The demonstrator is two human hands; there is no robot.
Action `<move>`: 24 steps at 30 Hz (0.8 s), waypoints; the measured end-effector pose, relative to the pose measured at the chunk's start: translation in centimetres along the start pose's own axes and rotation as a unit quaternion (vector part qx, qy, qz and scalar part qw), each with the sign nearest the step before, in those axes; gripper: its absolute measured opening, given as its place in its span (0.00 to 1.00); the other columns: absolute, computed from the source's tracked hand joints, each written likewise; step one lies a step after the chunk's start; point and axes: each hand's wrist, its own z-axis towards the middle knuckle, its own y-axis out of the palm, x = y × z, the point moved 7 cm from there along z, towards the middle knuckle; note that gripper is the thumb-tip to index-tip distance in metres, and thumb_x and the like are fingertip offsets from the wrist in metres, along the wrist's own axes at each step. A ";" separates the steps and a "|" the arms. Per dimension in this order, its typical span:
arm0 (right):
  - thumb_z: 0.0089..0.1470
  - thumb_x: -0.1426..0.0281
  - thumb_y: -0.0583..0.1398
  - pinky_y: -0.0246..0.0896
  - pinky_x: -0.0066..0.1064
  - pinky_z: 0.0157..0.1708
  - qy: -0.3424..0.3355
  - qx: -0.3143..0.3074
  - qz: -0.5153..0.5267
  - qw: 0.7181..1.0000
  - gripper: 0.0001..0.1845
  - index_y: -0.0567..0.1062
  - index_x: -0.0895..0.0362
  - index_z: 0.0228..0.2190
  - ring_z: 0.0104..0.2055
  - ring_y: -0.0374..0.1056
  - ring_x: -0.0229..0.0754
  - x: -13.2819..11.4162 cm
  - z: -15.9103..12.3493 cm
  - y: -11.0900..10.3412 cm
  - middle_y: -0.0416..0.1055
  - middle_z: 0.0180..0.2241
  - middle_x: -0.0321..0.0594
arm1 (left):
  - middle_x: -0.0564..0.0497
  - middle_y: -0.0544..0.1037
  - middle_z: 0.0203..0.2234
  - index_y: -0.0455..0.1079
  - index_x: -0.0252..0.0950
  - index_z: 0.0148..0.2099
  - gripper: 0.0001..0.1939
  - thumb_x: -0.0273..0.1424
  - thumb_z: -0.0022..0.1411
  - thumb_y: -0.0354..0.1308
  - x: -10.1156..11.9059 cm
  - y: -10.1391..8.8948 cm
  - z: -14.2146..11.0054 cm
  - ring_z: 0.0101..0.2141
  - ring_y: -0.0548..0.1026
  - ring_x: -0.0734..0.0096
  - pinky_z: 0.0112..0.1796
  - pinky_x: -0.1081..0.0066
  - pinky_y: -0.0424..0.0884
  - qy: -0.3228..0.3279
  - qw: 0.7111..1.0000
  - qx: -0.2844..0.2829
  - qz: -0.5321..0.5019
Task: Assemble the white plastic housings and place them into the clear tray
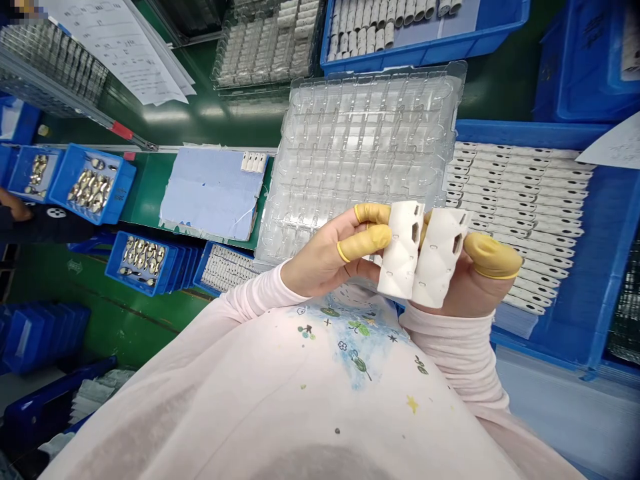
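Two white faceted tube-shaped housings with small dark holes are held side by side in front of my chest. The fingers of my left hand (345,247), in yellow finger cots, are closed on the left white housing (400,250). My right hand (475,273), its thumb in a yellow cot, grips the right white housing (437,260); its other fingers are mostly hidden behind. Both housings stand nearly upright, slightly tilted. Just beyond my hands lies a clear plastic blister tray (360,133) with rows of pockets.
To the right, a blue crate (575,300) holds rows of white housings. Another blue bin (425,48) of them stands at the back. Left are a blue pad (210,193) with several small white pieces, and blue bins (125,193) of shiny metallic parts. A person's arm (15,207) shows at far left.
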 end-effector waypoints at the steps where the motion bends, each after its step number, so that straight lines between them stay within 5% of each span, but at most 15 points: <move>1: 0.43 0.49 0.70 0.69 0.40 0.21 -0.011 -0.016 0.013 1.000 0.23 0.70 0.50 0.16 0.18 0.62 0.43 -0.3 0.1 0.2 0.63 0.14 0.34 | 0.55 0.80 0.35 0.75 0.41 0.48 0.22 0.46 0.58 0.75 0.1 0.0 0.0 0.35 0.81 0.73 0.35 0.74 0.78 0.002 1.000 0.002 -0.005; 4: 0.44 0.55 0.74 0.65 0.35 0.20 -0.021 -0.047 0.054 0.997 0.20 0.73 0.52 0.18 0.19 0.63 0.40 -0.8 0.4 1.0 0.66 0.18 0.33 | 0.57 0.80 0.38 0.75 0.42 0.51 0.22 0.41 0.59 0.75 0.3 0.1 0.1 0.37 0.81 0.74 0.38 0.75 0.77 0.008 1.000 0.007 -0.027; 12: 0.28 0.54 0.83 0.73 0.28 0.22 0.036 0.057 0.072 0.995 0.26 0.79 0.49 0.25 0.27 0.73 0.37 -0.1 1.1 0.3 0.77 0.26 0.28 | 0.52 0.82 0.43 0.75 0.40 0.54 0.12 0.28 0.70 0.64 0.0 -0.1 0.9 0.47 0.84 0.68 0.47 0.71 0.81 -0.046 0.986 0.063 -0.150; 17: 0.37 0.61 0.82 0.70 0.13 0.23 0.116 -0.024 0.184 0.976 0.21 0.79 0.51 0.27 0.24 0.73 0.26 1.7 2.1 -0.3 0.78 0.24 0.20 | 0.47 0.82 0.48 0.72 0.36 0.61 0.16 0.24 0.76 0.51 -0.6 0.2 1.5 0.48 0.84 0.69 0.43 0.76 0.82 -0.101 0.956 0.113 -0.253; 24: 0.38 0.70 0.82 0.72 0.08 0.26 0.225 -0.049 0.314 0.921 0.18 0.80 0.55 0.26 0.31 0.83 0.31 3.3 2.5 -0.3 0.85 0.28 0.28 | 0.41 0.77 0.62 0.63 0.31 0.72 0.23 0.25 0.79 0.46 -0.5 0.6 1.6 0.61 0.79 0.66 0.45 0.82 0.80 -0.140 0.923 0.144 -0.328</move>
